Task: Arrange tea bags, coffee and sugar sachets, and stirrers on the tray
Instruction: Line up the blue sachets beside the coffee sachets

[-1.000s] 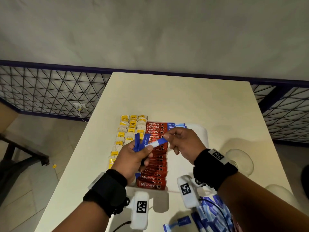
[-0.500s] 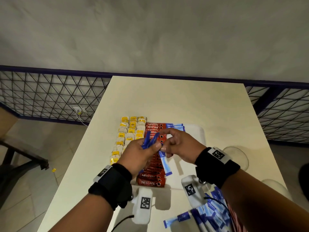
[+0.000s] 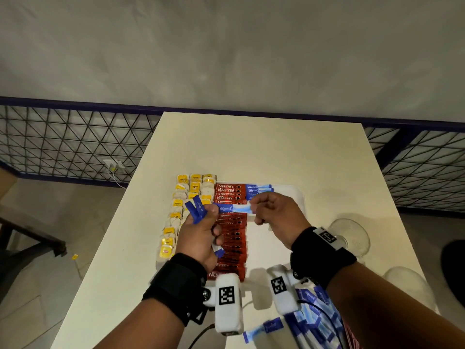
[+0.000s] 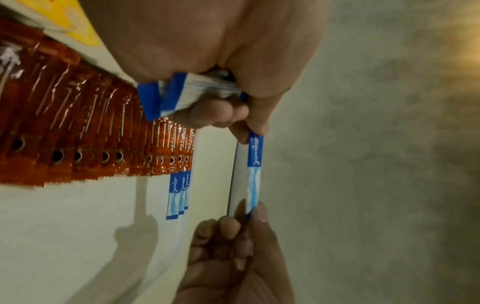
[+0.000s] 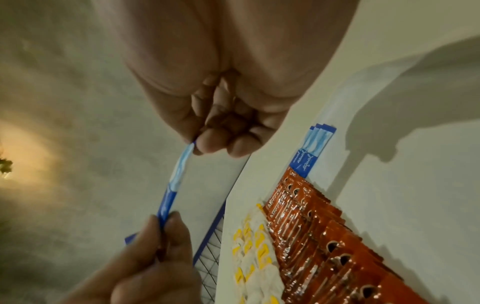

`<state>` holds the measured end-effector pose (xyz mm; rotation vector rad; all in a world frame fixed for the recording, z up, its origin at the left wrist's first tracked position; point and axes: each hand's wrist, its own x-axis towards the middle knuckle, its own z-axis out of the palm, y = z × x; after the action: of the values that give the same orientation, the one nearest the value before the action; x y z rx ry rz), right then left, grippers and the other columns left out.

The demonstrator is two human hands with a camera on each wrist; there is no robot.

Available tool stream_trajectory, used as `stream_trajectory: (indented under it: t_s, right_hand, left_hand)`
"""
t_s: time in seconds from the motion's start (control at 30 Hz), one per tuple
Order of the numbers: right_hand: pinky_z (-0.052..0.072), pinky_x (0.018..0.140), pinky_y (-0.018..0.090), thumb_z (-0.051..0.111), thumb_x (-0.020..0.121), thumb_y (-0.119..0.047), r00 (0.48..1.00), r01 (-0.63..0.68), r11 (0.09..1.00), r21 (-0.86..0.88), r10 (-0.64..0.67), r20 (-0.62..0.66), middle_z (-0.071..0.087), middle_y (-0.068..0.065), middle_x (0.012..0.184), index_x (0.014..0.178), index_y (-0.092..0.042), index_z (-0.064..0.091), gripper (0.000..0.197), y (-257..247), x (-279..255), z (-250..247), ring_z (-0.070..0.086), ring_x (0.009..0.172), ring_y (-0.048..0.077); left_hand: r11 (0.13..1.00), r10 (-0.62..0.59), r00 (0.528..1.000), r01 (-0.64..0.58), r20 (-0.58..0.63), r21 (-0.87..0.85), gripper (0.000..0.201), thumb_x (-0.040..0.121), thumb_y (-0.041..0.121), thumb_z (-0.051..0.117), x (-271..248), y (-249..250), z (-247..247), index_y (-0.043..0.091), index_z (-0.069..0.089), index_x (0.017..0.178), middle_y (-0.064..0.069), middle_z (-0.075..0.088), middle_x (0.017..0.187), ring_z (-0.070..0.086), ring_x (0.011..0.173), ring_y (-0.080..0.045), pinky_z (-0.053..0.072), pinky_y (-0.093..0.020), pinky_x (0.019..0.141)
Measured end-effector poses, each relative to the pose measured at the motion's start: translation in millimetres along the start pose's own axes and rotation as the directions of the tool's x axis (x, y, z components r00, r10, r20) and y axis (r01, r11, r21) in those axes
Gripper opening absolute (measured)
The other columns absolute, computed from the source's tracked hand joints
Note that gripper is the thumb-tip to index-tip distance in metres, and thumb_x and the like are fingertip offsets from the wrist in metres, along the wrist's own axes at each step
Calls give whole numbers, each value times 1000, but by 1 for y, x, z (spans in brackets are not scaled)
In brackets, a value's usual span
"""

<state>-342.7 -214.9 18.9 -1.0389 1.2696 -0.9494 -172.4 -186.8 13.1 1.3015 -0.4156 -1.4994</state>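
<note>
**Q:** ok so where's the sugar sachet [image 3: 232,208] at right now?

**A:** Up in the air over the tray [image 3: 300,197], stretched level between both hands. The right hand [image 3: 275,214] pinches its pale blue end between thumb and fingertips, and the left hand [image 3: 201,238] pinches the dark blue "equal" end. The wrist views show it pulled straight [image 4: 254,174] [image 5: 176,181].

**Q:** left hand holding just that one?

**A:** Nope, its other fingers are curled round a bundle of sachets [image 3: 197,209], blue ends sticking out above the fist and a few below [image 4: 168,96].

**Q:** and the tray?

**A:** Tea bags [image 3: 181,212] with yellow tags fill the left columns, then a long overlapping row of red coffee sachets [image 3: 231,245] down the middle. Just right of the top of that row lie three placed sugar sachets [image 3: 258,190], side by side [image 5: 311,150]. The right part of the tray is bare white.

**Q:** anything else around?

**A:** A loose pile of sugar sachets [image 3: 309,321] at the near edge of the table [image 3: 251,147], by the right wrist. Two clear glass things [image 3: 352,235] sit to the right, can't tell exactly what they are.
</note>
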Motion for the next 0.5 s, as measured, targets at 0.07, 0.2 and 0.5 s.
stream_trajectory:
  t_s: [0.07,0.2,0.5]
  right_hand:
    - [47,55,21,60,87,5,999,4,998,62,-2,-38,59,3,63,85,-9,64,15,2,4,-3,54,50,11]
    - [47,53,19,59,89,5,999,-29,999,37,30,-16,58,-1,55,81,-10,65,17,11,11,-9,53,48,8]
    - [42,43,16,54,92,7,935,-200,979,-26,183,-305,55,8,69,77,-9,59,23,65,68,-62,49,38,6]
  left_hand:
    - [997,-4,1000,3,10,75,8,94,21,60,1,-2,0,15,60,91,-2,40,58,35,46,-12,33,-22,39]
    - [987,-15,1000,12,17,159,11,94,25,61,7,-5,-2,14,63,91,-3,43,58,36,45,-13,34,-25,41]
    - [959,37,998,-21,-50,281,18,94,18,60,18,1,-44,16,64,77,-14,64,86,35,49,-14,31,-28,48]
